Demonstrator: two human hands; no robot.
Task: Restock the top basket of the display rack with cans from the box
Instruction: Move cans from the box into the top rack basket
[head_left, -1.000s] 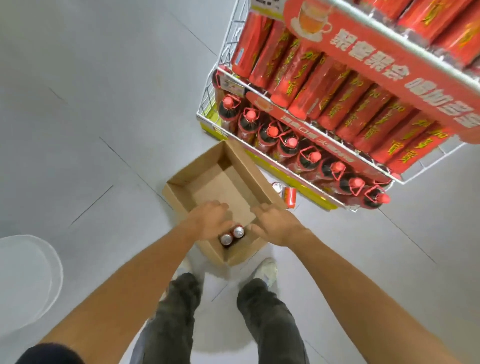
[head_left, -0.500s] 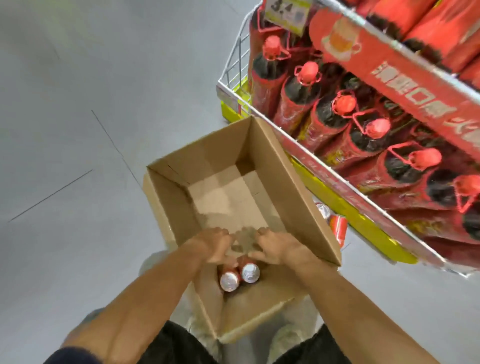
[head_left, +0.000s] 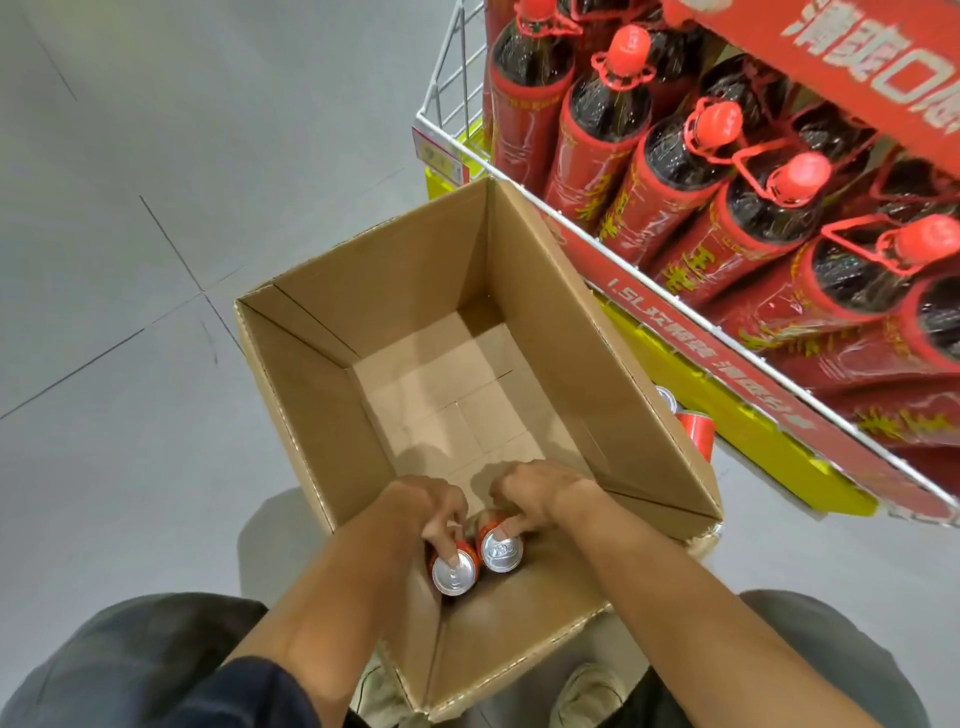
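Observation:
An open cardboard box (head_left: 550, 322) stands on the floor beside the display rack. Two red cans with silver tops stand side by side at its near end. My left hand (head_left: 426, 506) reaches down into the box and grips the left can (head_left: 453, 571), fingers curled over its rim. My right hand (head_left: 535, 496) grips the right can (head_left: 501, 552) the same way. The far part of the box floor is bare cardboard. The rack's top basket is out of view.
The wire rack's bottom basket (head_left: 452, 130) at the upper right holds several large dark bottles (head_left: 597, 130) with red caps, close against the box's right wall. A red can (head_left: 696, 431) stands on the floor between box and rack. Grey tiled floor (head_left: 156, 208) spreads to the left.
My head has dropped closer to the box, so it fills more of the view. Both hands have closed down from hovering above the two cans to gripping them.

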